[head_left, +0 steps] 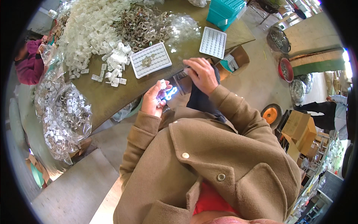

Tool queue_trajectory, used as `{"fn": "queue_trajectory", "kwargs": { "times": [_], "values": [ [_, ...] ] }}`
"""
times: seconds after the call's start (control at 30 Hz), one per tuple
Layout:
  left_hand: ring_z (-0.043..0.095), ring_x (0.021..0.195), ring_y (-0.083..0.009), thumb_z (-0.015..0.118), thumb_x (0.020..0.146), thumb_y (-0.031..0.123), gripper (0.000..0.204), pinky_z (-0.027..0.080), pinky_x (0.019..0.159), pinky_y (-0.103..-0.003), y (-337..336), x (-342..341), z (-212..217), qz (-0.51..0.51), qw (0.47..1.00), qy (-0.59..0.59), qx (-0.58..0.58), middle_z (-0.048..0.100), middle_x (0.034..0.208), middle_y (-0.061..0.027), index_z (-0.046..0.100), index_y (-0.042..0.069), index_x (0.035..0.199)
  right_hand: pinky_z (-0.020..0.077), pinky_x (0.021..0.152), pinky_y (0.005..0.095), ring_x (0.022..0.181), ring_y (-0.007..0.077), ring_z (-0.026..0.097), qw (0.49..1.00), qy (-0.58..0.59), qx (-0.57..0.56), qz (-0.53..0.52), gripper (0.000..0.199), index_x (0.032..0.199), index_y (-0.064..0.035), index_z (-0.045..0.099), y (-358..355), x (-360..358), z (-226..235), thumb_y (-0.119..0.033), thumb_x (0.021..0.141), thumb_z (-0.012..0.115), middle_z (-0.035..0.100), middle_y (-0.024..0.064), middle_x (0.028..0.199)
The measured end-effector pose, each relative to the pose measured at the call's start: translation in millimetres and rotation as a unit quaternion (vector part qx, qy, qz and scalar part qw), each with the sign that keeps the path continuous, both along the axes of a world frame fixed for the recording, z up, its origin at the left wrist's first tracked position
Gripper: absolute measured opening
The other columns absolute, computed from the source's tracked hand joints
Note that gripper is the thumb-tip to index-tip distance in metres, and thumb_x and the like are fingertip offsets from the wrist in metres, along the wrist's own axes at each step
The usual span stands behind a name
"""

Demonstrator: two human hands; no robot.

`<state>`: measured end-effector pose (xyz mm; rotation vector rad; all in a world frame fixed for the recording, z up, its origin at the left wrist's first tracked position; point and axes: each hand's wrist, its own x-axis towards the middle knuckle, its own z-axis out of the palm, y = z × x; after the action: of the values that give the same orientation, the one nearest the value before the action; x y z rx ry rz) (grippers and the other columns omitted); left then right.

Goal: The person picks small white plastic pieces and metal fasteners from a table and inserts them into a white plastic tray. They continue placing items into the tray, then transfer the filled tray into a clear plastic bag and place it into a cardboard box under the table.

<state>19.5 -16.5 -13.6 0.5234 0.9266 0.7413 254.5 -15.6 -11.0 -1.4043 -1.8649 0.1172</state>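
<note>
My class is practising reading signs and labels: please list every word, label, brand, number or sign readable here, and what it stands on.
No text can be read in this picture.
White piece in the left hand: any marking is too small to read.
Pile of white pieces: likewise too small.
Cardboard box at the right: too blurred to tell whether it is printed.

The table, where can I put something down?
There's bare table between the bag of white pieces and the left tray, and a corner right of the right tray, below the teal baskets. Far left is crowded with clear pieces.
</note>
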Motion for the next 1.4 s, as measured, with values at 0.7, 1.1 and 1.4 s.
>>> {"fn": "queue_trajectory", "kwargs": {
  "times": [0.7, 1.1, 1.4],
  "values": [
    [0.066, 0.080, -0.0100, 0.058, 0.097, 0.039, 0.035, 0.037, 0.044, -0.019, -5.0, 8.3, 1.9, 0.049, 0.996, 0.011, -0.071, 0.057, 0.074, 0.0037, 0.062, 0.005, 0.106, 0.0478, 0.078, 0.0408, 0.088, 0.0299, 0.062, 0.984, -0.110, -0.099, -0.099, 0.008, 0.086, -0.0103, 0.067, 41.3, -8.6, -9.6, -0.018, 0.085, 0.065, 0.062, 0.0088, 0.086],
    [0.062, 0.072, -0.0096, 0.057, 0.098, 0.036, 0.034, 0.039, 0.047, -0.019, -7.2, 2.3, -2.5, 0.070, 0.992, -0.032, -0.105, 0.058, 0.073, 0.0034, 0.063, 0.004, 0.108, 0.0505, 0.073, 0.0452, 0.082, 0.0364, 0.063, 0.991, -0.011, -0.116, -0.064, 0.010, 0.092, -0.0087, 0.067, 43.9, -10.8, -10.0, -0.013, 0.087, 0.059, 0.062, 0.0123, 0.087],
    [0.058, 0.068, -0.0060, 0.059, 0.097, 0.037, 0.036, 0.037, 0.044, -0.017, -7.2, 1.4, -0.7, 0.068, 0.992, -0.049, -0.094, 0.058, 0.075, 0.0042, 0.062, 0.004, 0.110, 0.0504, 0.070, 0.0406, 0.079, 0.0333, 0.063, 0.992, -0.001, -0.091, -0.082, 0.007, 0.089, -0.0077, 0.065, 62.1, -8.7, -5.9, -0.012, 0.084, 0.063, 0.062, 0.0133, 0.087]
  ]
}}
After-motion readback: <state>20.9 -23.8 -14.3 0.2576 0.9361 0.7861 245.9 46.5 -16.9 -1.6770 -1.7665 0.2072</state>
